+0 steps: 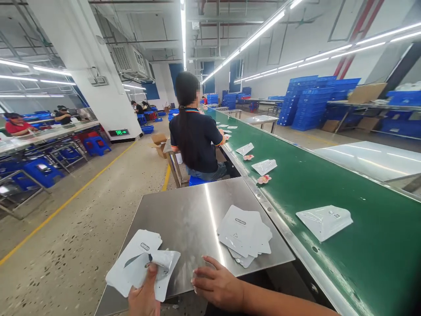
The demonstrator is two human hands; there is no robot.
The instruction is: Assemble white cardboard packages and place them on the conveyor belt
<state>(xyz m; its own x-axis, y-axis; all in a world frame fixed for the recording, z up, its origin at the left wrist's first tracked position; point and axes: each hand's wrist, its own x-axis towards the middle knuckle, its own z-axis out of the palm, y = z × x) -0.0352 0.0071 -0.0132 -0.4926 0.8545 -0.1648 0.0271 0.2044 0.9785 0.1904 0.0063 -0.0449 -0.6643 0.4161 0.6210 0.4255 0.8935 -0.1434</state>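
Observation:
At the lower left of the head view, my left hand [144, 295] grips several white printed pouches [126, 265], its thumb pressed on top. One pouch's right side is bent up and creased beside the thumb. My right hand [215, 283] is over the table's front edge, fingers spread and pointing left, holding nothing. To its upper right, a loose pile of similar white pouches [240, 228] lies fanned out on the steel table [180, 210]. The pouches in my left hand partly cover the table's left edge.
Right of the table runs a green conveyor belt [289, 162] carrying a white pouch [324, 222], more pouches and small pink flower-shaped pieces [264, 179]. A co-worker [197, 131] sits ahead beside the belt. Blue crates [309, 103] are stacked at the right.

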